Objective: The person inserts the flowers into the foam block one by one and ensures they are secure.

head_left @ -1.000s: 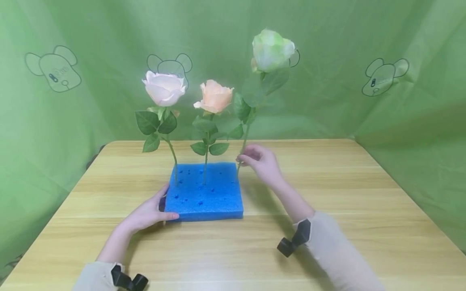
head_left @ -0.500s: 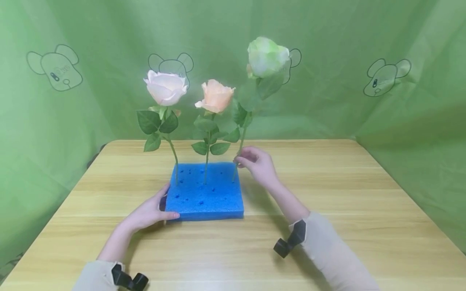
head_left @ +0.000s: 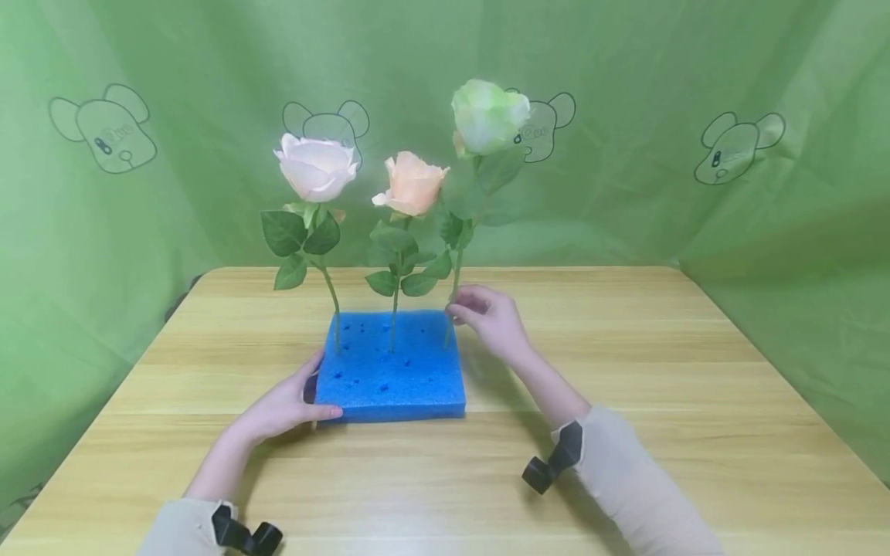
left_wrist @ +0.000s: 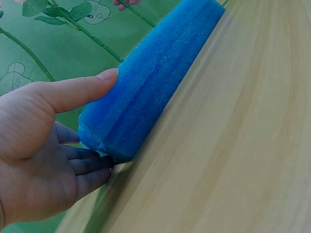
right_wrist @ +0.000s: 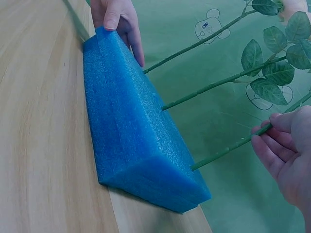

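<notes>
A blue foam block (head_left: 417, 386) with several small holes lies on the table. My left hand (head_left: 274, 405) grips its left end, thumb at the front edge and fingers along the side. A pale pink rose (head_left: 316, 170) and a peach rose (head_left: 413, 185) stand with their stems in the foam. At the right side, a green-white rose (head_left: 490, 116) leans slightly right. My right hand (head_left: 490, 320) pinches its stem between thumb and fingers. In the right wrist view, this green stem (right_wrist: 223, 151) meets the top of the foam near its right edge.
The wooden table (head_left: 626, 363) extends around the block. Behind and beside it hangs a green curtain (head_left: 612, 208) with outlined bear heads. Black wrist cameras (head_left: 552, 459) sit on both sleeves. Leaves of the peach and green-white roses are close together.
The green-white rose has come down and left, its stem end passing from the block's right edge onto its top. Its bloom then swung further left, more upright. My left hand stays put.
</notes>
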{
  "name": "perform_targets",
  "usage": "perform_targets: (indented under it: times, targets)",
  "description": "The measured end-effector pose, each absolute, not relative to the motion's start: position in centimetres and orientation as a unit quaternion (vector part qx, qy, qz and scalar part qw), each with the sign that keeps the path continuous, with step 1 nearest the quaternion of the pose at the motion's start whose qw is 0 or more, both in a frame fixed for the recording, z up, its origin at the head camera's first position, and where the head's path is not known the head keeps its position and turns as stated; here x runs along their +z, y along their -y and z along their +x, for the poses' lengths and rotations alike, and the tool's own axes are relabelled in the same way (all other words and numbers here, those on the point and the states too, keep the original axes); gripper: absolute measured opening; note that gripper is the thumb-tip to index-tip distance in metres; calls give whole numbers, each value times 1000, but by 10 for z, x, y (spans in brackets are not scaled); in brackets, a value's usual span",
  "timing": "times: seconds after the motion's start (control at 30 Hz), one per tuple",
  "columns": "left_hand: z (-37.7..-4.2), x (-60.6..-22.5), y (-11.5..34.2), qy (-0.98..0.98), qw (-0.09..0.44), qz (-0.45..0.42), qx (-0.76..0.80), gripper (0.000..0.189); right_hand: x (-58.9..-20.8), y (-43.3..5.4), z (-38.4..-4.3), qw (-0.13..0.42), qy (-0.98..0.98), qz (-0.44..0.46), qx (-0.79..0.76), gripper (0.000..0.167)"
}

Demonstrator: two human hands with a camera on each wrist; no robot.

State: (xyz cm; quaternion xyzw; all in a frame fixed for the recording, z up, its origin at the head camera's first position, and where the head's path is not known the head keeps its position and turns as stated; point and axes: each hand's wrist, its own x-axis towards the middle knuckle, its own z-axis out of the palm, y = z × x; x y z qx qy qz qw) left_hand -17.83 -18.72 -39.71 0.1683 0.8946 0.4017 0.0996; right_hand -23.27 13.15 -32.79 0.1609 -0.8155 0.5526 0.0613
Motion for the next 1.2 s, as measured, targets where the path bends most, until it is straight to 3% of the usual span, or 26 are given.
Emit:
perform_targets:
  times: [0.57, 1.2]
  targets:
    - [-179, -398, 188, -895, 100, 167, 402, 105, -342, -134, -240, 47, 830, 173, 528, 19]
    - [-180, -400, 189, -894, 95, 173, 401, 105, -348, -137, -240, 28, 855, 181, 485, 28]
